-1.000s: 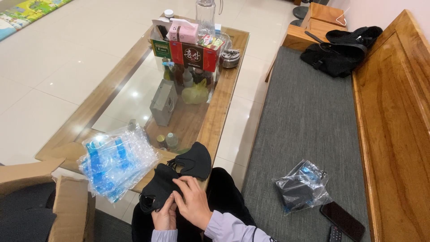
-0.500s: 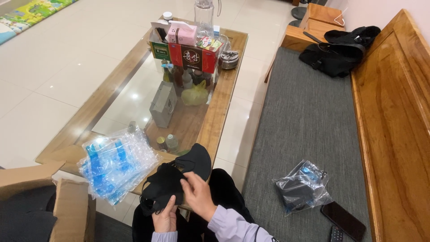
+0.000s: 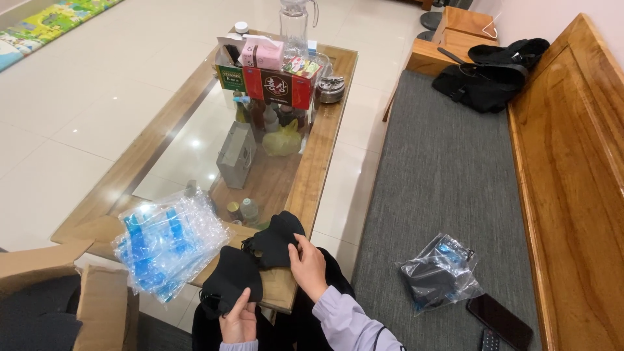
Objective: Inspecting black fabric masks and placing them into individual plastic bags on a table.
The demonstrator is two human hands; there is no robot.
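Observation:
Two black cloth face masks lie at the near corner of the glass-topped wooden coffee table. My left hand pinches the lower edge of the nearer black mask. My right hand rests on the side of the farther black mask, fingers spread over its edge. A pile of clear plastic bags with blue print sits just left of the masks on the table.
A cardboard box stands at the lower left. On the grey bench cushion to my right lie a plastic bag holding black masks, a dark phone and a black bag. Boxes, bottles and a jug crowd the table's far end.
The two masks, held together on my lap a second ago, have come up onto the table corner and been spread apart. My right hand has moved up and right; the left stays low.

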